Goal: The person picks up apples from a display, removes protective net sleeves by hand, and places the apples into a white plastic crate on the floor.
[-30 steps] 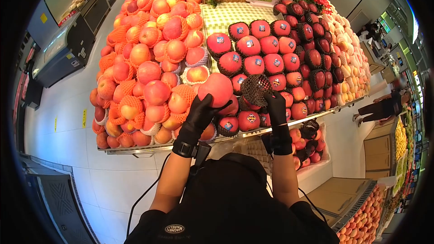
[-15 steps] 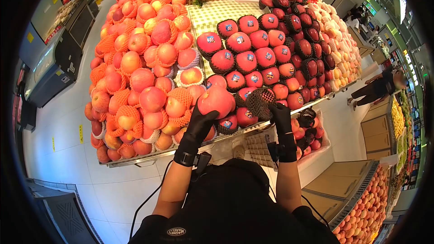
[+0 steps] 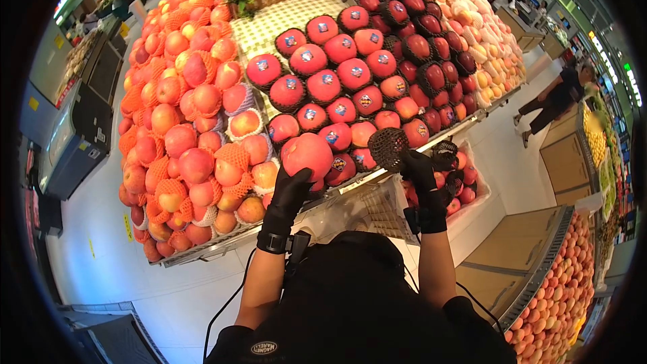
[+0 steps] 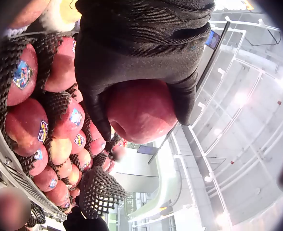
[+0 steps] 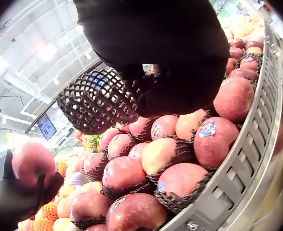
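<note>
My black-gloved left hand (image 3: 290, 192) grips a large red apple (image 3: 307, 156), held above the front of the fruit stand. In the left wrist view the thumb and fingers curl round the sides of that apple (image 4: 142, 113). A black foam net sleeve (image 3: 389, 149) is pinched at one end by my right hand (image 3: 419, 170), also gloved in black. Seen from the right wrist, the net (image 5: 97, 102) bulges open and its mesh shows through with no fruit inside. Below both hands sit rows of stickered red apples (image 3: 323, 86), many in black nets.
Apples in orange nets (image 3: 180, 141) fill the left of the stand, pale peaches (image 3: 488, 47) its right. A metal rail (image 3: 364, 182) edges the front. Beneath it stands a crate of apples (image 3: 465, 192). A person (image 3: 556, 98) stands in the aisle at right.
The head view has swung, so the stand shifts left in it. Both hands keep hold of the apple and the net, and the net is now farther from the apple, out by the front rail.
</note>
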`<state>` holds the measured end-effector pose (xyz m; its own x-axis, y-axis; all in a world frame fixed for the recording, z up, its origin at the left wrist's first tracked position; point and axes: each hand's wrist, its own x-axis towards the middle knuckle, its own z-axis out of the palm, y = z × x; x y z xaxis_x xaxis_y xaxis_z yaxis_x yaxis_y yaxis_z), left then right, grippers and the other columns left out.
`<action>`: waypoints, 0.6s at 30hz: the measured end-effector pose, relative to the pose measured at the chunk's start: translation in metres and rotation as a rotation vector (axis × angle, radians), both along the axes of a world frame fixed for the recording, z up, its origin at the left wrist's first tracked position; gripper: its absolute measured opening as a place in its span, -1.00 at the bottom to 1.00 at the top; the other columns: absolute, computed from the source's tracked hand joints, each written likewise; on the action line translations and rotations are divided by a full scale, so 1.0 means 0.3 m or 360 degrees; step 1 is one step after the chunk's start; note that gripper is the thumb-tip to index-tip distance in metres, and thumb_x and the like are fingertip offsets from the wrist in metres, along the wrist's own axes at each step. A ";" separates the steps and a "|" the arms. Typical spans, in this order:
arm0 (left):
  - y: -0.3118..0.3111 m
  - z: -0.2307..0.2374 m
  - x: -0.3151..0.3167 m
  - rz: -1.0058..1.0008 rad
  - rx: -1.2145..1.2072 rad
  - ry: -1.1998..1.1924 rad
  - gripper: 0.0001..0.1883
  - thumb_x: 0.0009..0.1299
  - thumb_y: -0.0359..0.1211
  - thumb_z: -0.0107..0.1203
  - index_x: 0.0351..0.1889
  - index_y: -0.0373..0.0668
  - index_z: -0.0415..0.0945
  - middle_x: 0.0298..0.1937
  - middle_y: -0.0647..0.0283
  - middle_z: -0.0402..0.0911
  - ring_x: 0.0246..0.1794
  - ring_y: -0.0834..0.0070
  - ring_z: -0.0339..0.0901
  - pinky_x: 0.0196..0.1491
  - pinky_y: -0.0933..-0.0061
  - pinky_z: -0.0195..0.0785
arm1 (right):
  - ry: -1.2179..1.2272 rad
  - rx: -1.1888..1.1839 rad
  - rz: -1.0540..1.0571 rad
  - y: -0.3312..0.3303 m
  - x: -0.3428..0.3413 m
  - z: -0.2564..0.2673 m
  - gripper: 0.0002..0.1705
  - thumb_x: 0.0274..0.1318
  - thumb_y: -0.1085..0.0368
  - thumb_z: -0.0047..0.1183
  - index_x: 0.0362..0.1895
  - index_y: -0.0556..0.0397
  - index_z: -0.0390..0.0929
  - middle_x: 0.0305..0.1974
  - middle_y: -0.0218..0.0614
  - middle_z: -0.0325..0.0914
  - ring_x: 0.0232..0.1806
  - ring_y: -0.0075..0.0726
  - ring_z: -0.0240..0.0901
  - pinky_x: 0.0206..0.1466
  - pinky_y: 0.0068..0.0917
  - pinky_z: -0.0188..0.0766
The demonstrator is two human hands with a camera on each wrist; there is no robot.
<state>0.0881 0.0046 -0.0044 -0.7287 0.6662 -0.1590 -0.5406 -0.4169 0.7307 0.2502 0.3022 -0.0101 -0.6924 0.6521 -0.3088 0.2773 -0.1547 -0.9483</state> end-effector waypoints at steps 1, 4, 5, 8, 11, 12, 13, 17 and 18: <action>0.018 -0.006 0.010 -0.0016 -0.0014 -0.0002 -0.18 0.15 -0.32 0.24 0.37 -0.21 0.08 0.23 0.06 0.33 0.21 0.15 0.39 0.17 0.15 0.38 | 0.0023 -0.0056 -0.0019 0.029 0.020 -0.016 -0.76 0.10 0.15 0.13 -0.37 0.07 0.57 -0.60 -0.45 0.44 -0.70 -0.54 0.35 -0.66 -0.57 0.26; 0.081 0.018 0.049 -0.0074 -0.0004 -0.0039 -0.14 0.14 -0.26 0.25 0.37 -0.25 0.04 0.27 -0.01 0.27 0.28 0.02 0.31 0.27 0.01 0.30 | -0.0018 0.0053 0.0004 0.095 0.098 -0.062 -0.76 0.11 0.15 0.12 -0.44 0.05 0.54 -0.63 -0.48 0.40 -0.71 -0.57 0.32 -0.65 -0.59 0.24; 0.095 0.040 0.070 -0.0098 0.0004 -0.0059 -0.14 0.15 -0.25 0.25 0.37 -0.24 0.03 0.28 -0.01 0.26 0.29 0.02 0.30 0.28 0.00 0.29 | -0.0016 0.0117 0.0008 0.119 0.122 -0.078 -0.77 0.10 0.17 0.11 -0.46 0.06 0.53 -0.63 -0.47 0.40 -0.71 -0.57 0.32 -0.65 -0.59 0.26; 0.150 0.035 0.097 -0.0170 0.0036 -0.0035 -0.11 0.15 -0.18 0.23 0.37 -0.28 0.00 0.29 -0.03 0.23 0.30 0.02 0.27 0.33 -0.03 0.22 | 0.0046 0.0065 -0.0059 0.178 0.199 -0.142 -0.78 0.10 0.20 0.10 -0.47 0.07 0.53 -0.64 -0.47 0.39 -0.70 -0.55 0.35 -0.65 -0.58 0.29; 0.193 -0.015 0.112 -0.0259 0.0069 -0.0134 -0.12 0.17 -0.12 0.19 0.34 -0.37 0.01 0.31 -0.04 0.19 0.35 0.05 0.18 0.38 -0.03 0.13 | 0.0032 0.0229 -0.0023 0.235 0.290 -0.185 -0.79 0.11 0.20 0.09 -0.41 0.09 0.54 -0.62 -0.42 0.43 -0.66 -0.48 0.44 -0.65 -0.54 0.34; 0.205 -0.034 0.113 -0.0267 0.0063 -0.0081 -0.12 0.17 -0.11 0.17 0.34 -0.38 0.01 0.31 -0.04 0.19 0.36 0.05 0.16 0.38 -0.04 0.13 | 0.0054 0.0319 0.0006 0.243 0.319 -0.185 -0.79 0.11 0.20 0.09 -0.39 0.10 0.54 -0.61 -0.40 0.45 -0.65 -0.47 0.46 -0.65 -0.53 0.35; 0.215 -0.055 0.116 -0.0270 0.0057 -0.0028 -0.13 0.18 -0.11 0.16 0.33 -0.40 0.01 0.31 -0.05 0.18 0.37 0.06 0.15 0.38 -0.04 0.13 | 0.0076 0.0286 -0.0055 0.260 0.349 -0.219 -0.83 0.13 0.28 0.02 -0.31 0.09 0.58 -0.62 -0.45 0.43 -0.67 -0.50 0.39 -0.63 -0.53 0.32; 0.258 -0.008 0.163 -0.0287 0.0009 0.0054 -0.20 0.26 -0.15 0.06 0.33 -0.44 0.01 0.34 -0.06 0.15 0.37 0.05 0.14 0.40 -0.08 0.09 | -0.0087 -0.0129 -0.0444 0.357 0.463 -0.298 -0.75 0.06 0.17 0.09 -0.43 0.12 0.53 -0.53 -0.33 0.57 -0.64 -0.43 0.48 -0.66 -0.48 0.37; 0.268 -0.001 0.176 -0.0298 -0.0002 0.0054 -0.22 0.28 -0.15 0.04 0.33 -0.45 0.01 0.34 -0.06 0.15 0.37 0.05 0.14 0.40 -0.09 0.08 | -0.0111 -0.0122 -0.0492 0.391 0.490 -0.344 -0.75 0.06 0.17 0.09 -0.44 0.12 0.54 -0.54 -0.34 0.56 -0.66 -0.43 0.46 -0.67 -0.48 0.37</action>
